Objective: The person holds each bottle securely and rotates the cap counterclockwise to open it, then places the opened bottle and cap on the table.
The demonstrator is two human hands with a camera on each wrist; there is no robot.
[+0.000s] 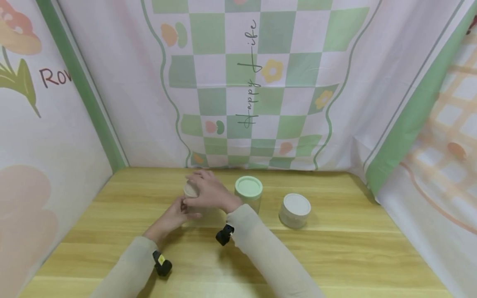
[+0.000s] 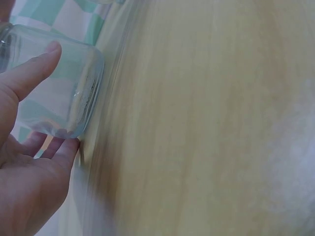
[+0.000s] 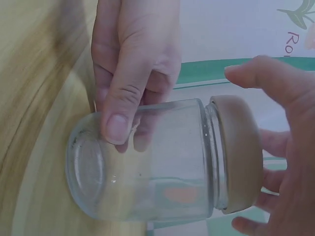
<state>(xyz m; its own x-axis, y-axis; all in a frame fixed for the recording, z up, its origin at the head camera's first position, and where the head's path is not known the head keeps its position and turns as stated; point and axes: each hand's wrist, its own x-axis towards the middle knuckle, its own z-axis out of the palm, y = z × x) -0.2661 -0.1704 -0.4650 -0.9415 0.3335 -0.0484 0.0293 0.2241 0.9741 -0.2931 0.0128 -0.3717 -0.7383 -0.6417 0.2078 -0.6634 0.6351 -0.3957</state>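
Observation:
A clear glass jar [image 3: 167, 162] with a beige lid [image 3: 241, 152] stands on the left part of the table. My left hand [image 1: 169, 219] grips the jar low on its side, the thumb across the near glass and the fingers behind, as the left wrist view also shows. Over the top reaches my right hand [image 1: 210, 192], spread about the lid. In the right wrist view its thumb is held off the lid, and its other fingers lie close to the lid's top; whether they touch it I cannot tell. The jar looks to have nothing inside.
Right of my hands stands a taller jar with a green lid [image 1: 249, 187], partly behind my right wrist. Farther right is a short clear jar with a white lid [image 1: 295, 205]. A printed curtain [image 1: 261, 103] hangs at the back edge of the wooden table [image 1: 354, 256].

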